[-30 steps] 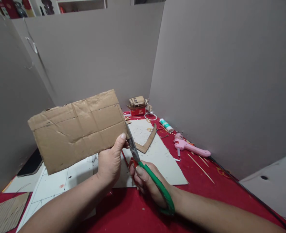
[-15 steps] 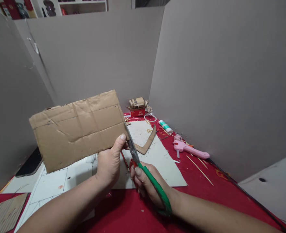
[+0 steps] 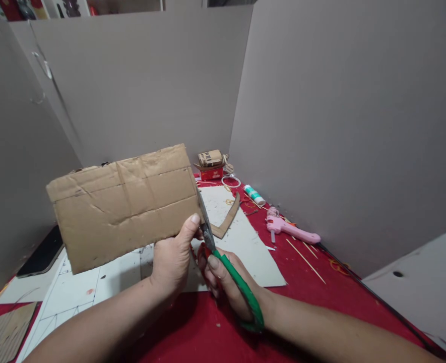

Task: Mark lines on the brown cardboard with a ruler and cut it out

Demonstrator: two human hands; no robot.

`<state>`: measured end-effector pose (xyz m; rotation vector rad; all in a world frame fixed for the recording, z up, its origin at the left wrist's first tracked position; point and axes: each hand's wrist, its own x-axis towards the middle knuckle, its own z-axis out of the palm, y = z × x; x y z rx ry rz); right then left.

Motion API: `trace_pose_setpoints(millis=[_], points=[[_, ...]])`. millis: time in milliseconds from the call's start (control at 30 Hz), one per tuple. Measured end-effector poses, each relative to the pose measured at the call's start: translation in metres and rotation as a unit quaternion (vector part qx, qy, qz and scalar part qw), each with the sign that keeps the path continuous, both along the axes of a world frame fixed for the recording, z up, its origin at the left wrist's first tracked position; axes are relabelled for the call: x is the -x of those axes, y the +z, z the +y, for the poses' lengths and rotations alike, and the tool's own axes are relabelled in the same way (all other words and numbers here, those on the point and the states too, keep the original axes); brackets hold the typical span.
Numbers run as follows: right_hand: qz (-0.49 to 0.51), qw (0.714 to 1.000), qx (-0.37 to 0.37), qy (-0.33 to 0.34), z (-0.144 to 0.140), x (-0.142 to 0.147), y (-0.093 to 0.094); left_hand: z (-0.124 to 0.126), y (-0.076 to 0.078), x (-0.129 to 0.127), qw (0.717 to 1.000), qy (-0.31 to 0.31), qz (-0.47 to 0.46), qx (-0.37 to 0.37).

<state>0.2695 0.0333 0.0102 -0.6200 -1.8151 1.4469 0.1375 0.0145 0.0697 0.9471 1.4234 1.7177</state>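
My left grip is clenched on the lower right corner of a creased brown cardboard sheet, thumb pressed flat against the side facing me, holding the sheet upright above the worktop. My right grip is closed around the green handles of a pair of scissors, fingers threaded through the loops. The metal blades point up and away from me and sit right along the right-hand edge of the cardboard, touching it just beside my left thumb. I cannot tell whether the blades have bitten into the edge or only lie against it.

The worktop is covered in red cloth. Under my hands lies a large pale grey board, and to its left white paper sheets with thin ruled lines. A curved brown cardboard offcut rests on the grey board, just beyond the scissor tips. To the right on the red cloth lies a pink hot glue gun, with thin wooden skewers scattered near it. Farther back is a small white glue bottle with a green band, a white ring, and a small red box with folded cardboard on top in the far corner. A dark flat object, probably a phone, lies at the left edge. Tall grey partition boards wall in the worktop on three sides.
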Motion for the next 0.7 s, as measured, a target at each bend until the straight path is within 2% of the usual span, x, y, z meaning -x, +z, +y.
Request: trace_pose_setpoints(millis=[267,467,700], points=[[0.011,1.000,0.012,-0.014,-0.0046,0.0030,0.0011,-0.0022,0.0047,-0.0026,1.000,-0.013,-0.008,-0.001],[0.003,1.000,0.000,-0.021,-0.0049,0.0030,0.0018,-0.0004,0.0014,-0.0027,0.999,0.003,-0.038,0.004],[-0.024,0.999,-0.025,-0.018,0.0030,0.0028,0.0047,-0.0064,0.0068,-0.0041,0.998,0.029,-0.028,0.051]])
